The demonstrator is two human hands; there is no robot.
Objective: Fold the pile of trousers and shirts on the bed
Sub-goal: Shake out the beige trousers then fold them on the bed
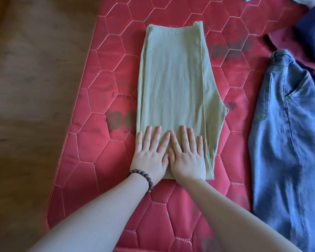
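A pair of olive-green trousers lies folded lengthwise into a long strip on the red quilted mattress, running away from me. My left hand and my right hand rest flat side by side on its near end, fingers spread and palms down, holding nothing. A dark bead bracelet circles my left wrist. To the right lie blue jeans, spread out and unfolded, their waist toward the far side.
A maroon garment and a blue one are heaped at the far right behind the jeans. Brown wooden floor runs along the mattress's left edge.
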